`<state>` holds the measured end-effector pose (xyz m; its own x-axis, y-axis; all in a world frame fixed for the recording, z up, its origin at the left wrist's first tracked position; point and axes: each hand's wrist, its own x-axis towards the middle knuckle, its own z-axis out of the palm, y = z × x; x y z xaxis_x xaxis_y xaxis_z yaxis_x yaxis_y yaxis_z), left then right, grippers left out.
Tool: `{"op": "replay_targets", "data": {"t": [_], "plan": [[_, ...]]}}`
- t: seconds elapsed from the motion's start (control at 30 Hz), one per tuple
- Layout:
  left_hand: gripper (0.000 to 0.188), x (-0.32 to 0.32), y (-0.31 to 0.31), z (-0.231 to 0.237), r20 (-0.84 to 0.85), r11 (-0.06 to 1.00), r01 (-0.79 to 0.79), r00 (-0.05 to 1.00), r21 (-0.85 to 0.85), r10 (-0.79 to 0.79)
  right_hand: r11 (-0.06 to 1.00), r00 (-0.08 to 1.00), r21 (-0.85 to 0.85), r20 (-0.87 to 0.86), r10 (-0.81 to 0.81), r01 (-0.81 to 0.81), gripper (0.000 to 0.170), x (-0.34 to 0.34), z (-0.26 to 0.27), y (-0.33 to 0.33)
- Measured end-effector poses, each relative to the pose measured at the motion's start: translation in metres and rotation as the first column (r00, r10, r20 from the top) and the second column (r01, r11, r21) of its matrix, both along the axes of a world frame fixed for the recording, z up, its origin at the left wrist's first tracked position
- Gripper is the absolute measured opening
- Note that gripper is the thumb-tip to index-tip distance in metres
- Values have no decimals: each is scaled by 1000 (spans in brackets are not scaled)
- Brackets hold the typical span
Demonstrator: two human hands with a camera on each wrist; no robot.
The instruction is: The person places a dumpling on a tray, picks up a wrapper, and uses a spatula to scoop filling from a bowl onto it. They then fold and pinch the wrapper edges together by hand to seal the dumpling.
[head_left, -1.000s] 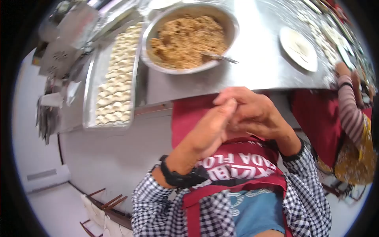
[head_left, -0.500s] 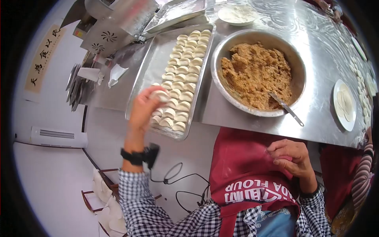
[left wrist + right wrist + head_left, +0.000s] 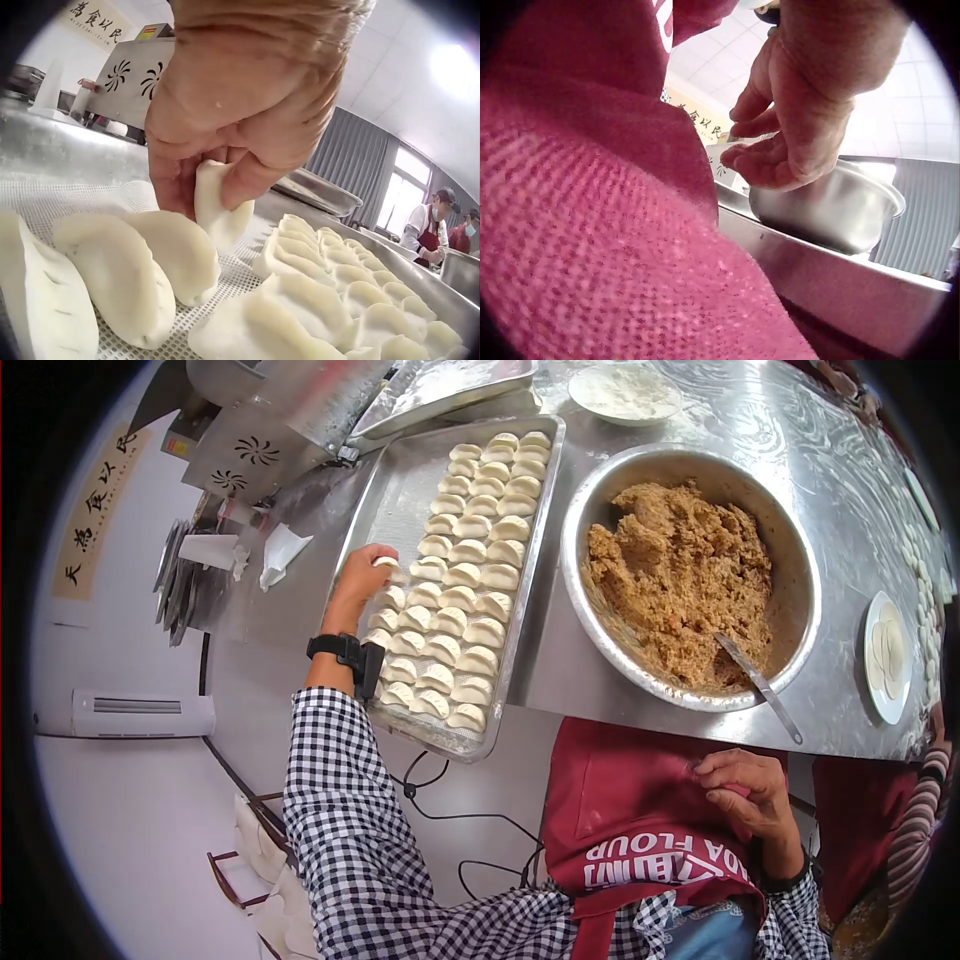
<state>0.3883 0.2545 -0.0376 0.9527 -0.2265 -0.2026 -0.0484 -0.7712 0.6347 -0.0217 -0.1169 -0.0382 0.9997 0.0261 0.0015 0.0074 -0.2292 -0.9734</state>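
The left hand (image 3: 358, 582) is over the left part of a metal tray (image 3: 508, 690) lined with rows of dumplings (image 3: 463, 574). Between thumb and fingers it pinches one pale dumpling (image 3: 219, 206), held upright at the end of a row on the tray's mesh (image 3: 82, 196). Other dumplings (image 3: 114, 274) lie close beside it. In front of the red apron (image 3: 600, 790), the right hand (image 3: 750, 790) hangs with loosely bent fingers. Nothing shows between those fingers in the right wrist view, where the hand (image 3: 799, 112) appears before a steel bowl (image 3: 825, 210).
A large bowl (image 3: 808, 610) of brown filling (image 3: 690, 580) with a spoon (image 3: 760, 685) stands right of the tray. Behind are a plate of flour (image 3: 625, 395) and another tray (image 3: 440, 390). A plate of wrappers (image 3: 887, 660) lies at the right, near another person's striped sleeve (image 3: 915, 830).
The hands were together in front of the apron, then parted. The left hand went to the tray carrying a dumpling, now lower among the others; the right hand stayed by the apron.
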Motion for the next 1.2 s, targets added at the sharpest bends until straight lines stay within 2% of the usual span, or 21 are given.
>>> {"op": "replay_targets", "data": {"t": [0.07, 0.13, 0.17, 0.23, 0.33, 0.53, 0.67, 0.83, 1.07, 1.13, 1.17, 1.2], "plan": [[27, 3, 1, -6, -61, 998, -15, 998, -60, 11, 1000, 1000, 7, -12, 3, -3, 11, 0, -2, 0], [27, 9, 6, -16, 11, 994, 85, 996, 70, -86, 1000, 1000, 13, -22, 8, -8, 12, 1, -4, 1], [27, 10, 10, -21, 9, 994, 84, 996, 69, -85, 1000, 1000, 10, -28, 7, -7, 12, 1, -5, 1], [27, 6, 9, -22, 234, 944, 165, 944, 284, -235, 1000, 999, 7, -37, 8, -8, 12, 2, -6, 1], [29, 3, 5, -23, 254, 969, 114, 952, 219, -169, 1000, 999, 7, -36, 1, -1, 11, 2, -7, 1], [28, -4, 7, -21, 210, 984, 144, 964, 101, -163, 999, 999, 29, -49, -16, 17, 10, 1, -13, 0], [28, -9, 2, -17, 208, 974, 170, 958, 146, -199, 999, 998, 33, -66, -15, 17, 10, 2, -14, -1], [28, -11, 0, -17, 278, 981, 153, 943, 122, -182, 999, 998, 26, -55, -26, 27, 10, 1, -14, -2], [28, -16, -6, -14, 270, 984, 121, 951, 131, -153, 1000, 999, -9, -47, -15, 14, 10, 1, -13, -3], [30, -17, -7, -11, 216, 968, 113, 963, 222, -162, 1000, 998, -6, -52, -21, 21, 10, 1, -14, -4], [30, -14, -4, -16, 216, 968, 114, 963, 222, -163, 1000, 998, -10, -60, -19, 19, 10, 0, -14, -4], [31, -10, 4, -25, 284, 984, 143, 944, 111, -169, 1000, 998, -13, -68, -17, 16, 10, 0, -14, -4]]}}
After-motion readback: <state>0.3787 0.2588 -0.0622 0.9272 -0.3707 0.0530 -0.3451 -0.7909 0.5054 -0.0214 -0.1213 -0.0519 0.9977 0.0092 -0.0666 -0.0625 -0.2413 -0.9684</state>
